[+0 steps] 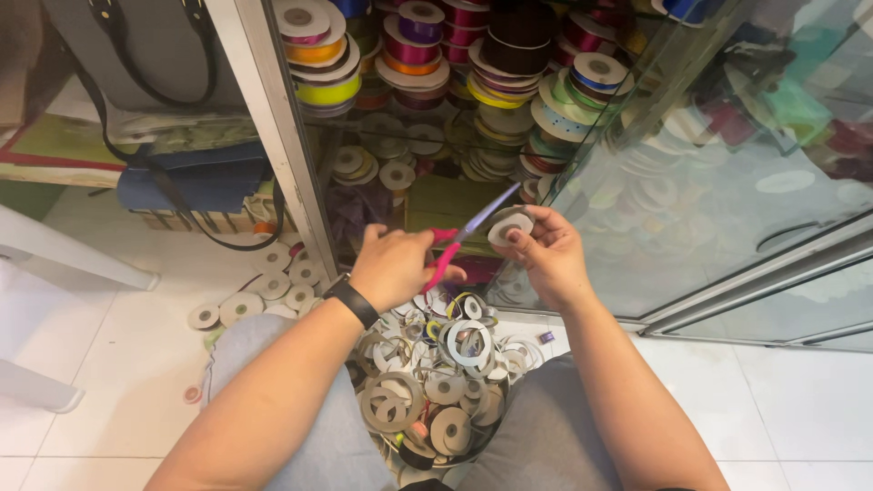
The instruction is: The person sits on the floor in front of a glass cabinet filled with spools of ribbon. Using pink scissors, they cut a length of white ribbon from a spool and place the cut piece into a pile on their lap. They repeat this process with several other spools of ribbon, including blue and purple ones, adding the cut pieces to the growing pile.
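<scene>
Pink plastic handles mark the pair of scissors (459, 239) that the left hand (393, 266) has its grip closed around, fingers through the loops, the pale blades angled up and to the right. The blade tips end just beside the small round cardboard ribbon spool (509, 226), white-faced with a dark centre hole, which the right hand (550, 255) pinches between thumb and fingertips, its grip tight on the rim. A black wristband (351, 301) sits on the left wrist.

Below both grips, between the person's knees in grey trousers (546, 436), lies a heap of empty cardboard spool rings and discs (436, 386), beige and white, some with loose scraps among them. To the left of the left grip, more flat white discs (264, 291) are scattered on the white tiled floor (118, 364).

Above the grips stands a glass-fronted cabinet (709, 209) with a metal frame; its shelves hold stacked rolls of ribbon (409, 41) in yellow, orange, purple, red, green and blue, each capped with a round white label. Lower shelves carry flatter pale rolls. Far to the upper left of the grips hangs a dark bag with long black straps (136, 45).
</scene>
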